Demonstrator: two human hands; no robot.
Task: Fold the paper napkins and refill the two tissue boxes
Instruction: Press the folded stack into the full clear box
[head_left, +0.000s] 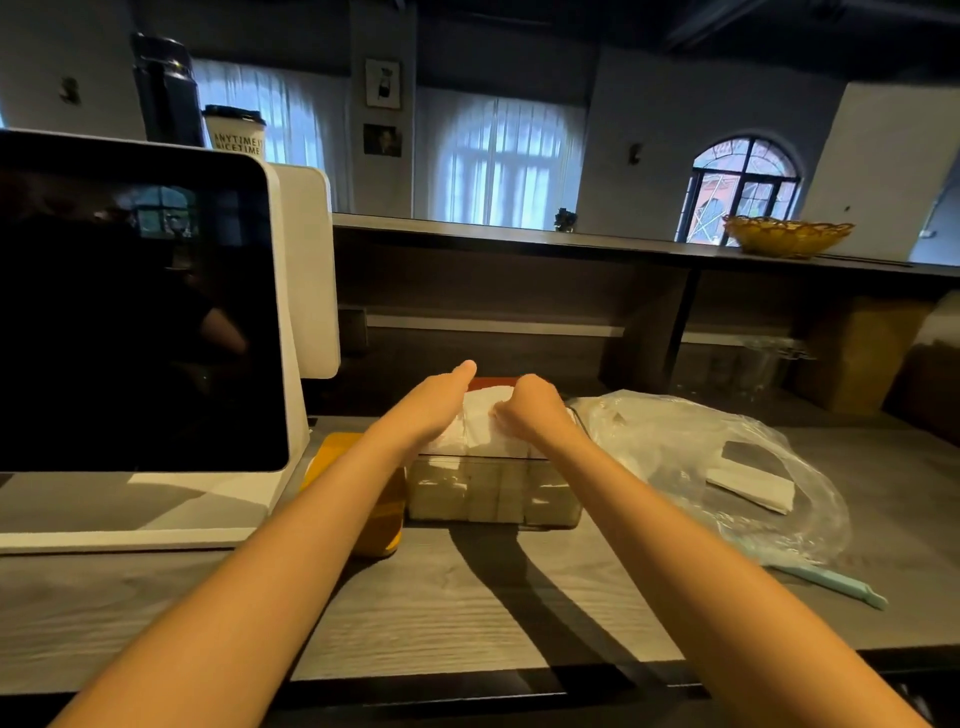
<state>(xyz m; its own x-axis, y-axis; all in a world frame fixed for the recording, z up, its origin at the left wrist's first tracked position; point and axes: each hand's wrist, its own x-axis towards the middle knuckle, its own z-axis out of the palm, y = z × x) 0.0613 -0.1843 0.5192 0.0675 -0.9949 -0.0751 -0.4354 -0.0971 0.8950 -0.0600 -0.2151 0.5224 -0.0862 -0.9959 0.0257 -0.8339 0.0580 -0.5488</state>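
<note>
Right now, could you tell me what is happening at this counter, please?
A person is refilling a clear tissue box on the counter. Both hands are on the white napkins stacked at its top: the left hand lies flat on them, the right hand is curled at their right edge. A plastic bag with more napkins lies to the right.

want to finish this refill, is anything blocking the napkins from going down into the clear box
Nothing visible does. Both the left hand and right hand are on the napkins, which sit in the clear box's open top.
</note>
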